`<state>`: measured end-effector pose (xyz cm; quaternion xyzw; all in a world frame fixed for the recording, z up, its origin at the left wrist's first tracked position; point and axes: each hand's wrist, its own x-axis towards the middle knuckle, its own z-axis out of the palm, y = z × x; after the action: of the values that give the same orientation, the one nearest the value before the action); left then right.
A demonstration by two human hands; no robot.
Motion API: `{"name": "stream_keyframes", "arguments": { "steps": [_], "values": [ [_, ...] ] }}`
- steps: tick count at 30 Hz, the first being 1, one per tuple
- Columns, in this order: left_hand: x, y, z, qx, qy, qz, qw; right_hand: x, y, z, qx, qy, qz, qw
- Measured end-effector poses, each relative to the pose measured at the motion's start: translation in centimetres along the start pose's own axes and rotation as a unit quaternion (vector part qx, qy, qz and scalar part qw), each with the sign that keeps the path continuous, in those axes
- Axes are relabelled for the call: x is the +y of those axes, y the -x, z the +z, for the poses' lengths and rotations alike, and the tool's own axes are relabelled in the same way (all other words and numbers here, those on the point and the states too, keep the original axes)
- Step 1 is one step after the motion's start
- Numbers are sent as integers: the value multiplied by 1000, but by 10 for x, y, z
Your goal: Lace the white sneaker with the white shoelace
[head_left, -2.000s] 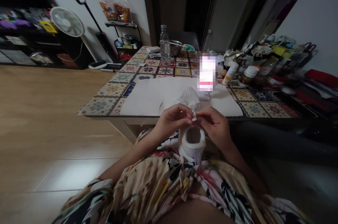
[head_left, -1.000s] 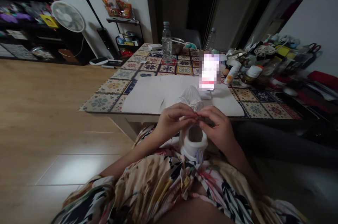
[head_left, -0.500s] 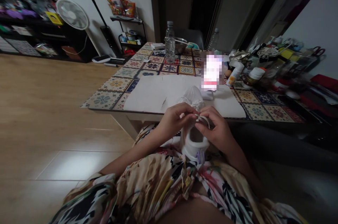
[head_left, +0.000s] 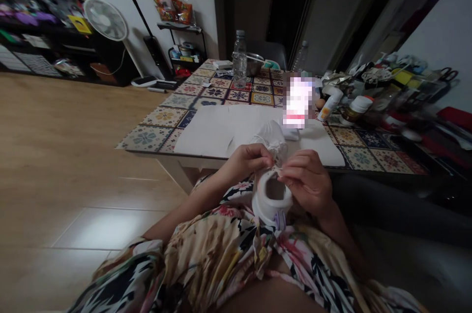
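Observation:
A small white shoe (head_left: 271,202) stands heel-down on my lap, its opening facing up. My left hand (head_left: 246,161) pinches the shoe's white lace at the top of the tongue. My right hand (head_left: 308,181) is closed in a pinch on the same lace, fingertips nearly touching those of the left. A second white shoe (head_left: 272,137) lies on white paper (head_left: 217,128) at the near edge of the tiled table (head_left: 155,126), just beyond my hands.
A phone (head_left: 298,99) stands upright on the table behind the second shoe. Two water bottles (head_left: 240,59), a metal bowl and many jars and clutter (head_left: 372,94) fill the far and right parts. A fan (head_left: 105,18) and vacuum stand at the left wall.
My view drifted slightly so the table sits further right. Both hands stayed at the shoe's top, working the lace; my right hand lifted a little and pulled the lace tighter.

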<state>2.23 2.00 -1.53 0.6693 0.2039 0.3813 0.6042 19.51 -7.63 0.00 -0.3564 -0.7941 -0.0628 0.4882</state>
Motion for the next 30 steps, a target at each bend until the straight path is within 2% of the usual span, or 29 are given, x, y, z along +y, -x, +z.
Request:
{"name": "stream_keyframes", "arguments": {
  "steps": [5, 9, 13, 16, 19, 21, 23, 30],
  "values": [
    [-15, -12, -10, 66, -75, 51, 994, -2, -4, -6, -74, -101, 15, 992],
    [-22, -13, -13, 57, -139, 77, 986, 1, -4, -7, -116, -134, 13, 984],
    [-22, -6, -17, 41, -153, 94, 983, 5, -2, -13, -118, -126, 49, 984],
    [-15, 1, -20, 48, -137, 96, 985, 6, -1, -17, -104, -66, 100, 987],
    [-3, 8, -19, -7, -127, 80, 989, 5, -1, -16, -117, -4, 105, 988],
    [5, 11, -18, -65, -118, 74, 988, 4, -2, -13, -120, 10, 96, 988],
    [10, 14, -16, -92, -124, 81, 985, 4, -1, -9, -113, 9, 84, 990],
    [14, 17, -10, -87, -191, 107, 972, 1, -4, 2, -80, 62, 70, 992]
  ]
}}
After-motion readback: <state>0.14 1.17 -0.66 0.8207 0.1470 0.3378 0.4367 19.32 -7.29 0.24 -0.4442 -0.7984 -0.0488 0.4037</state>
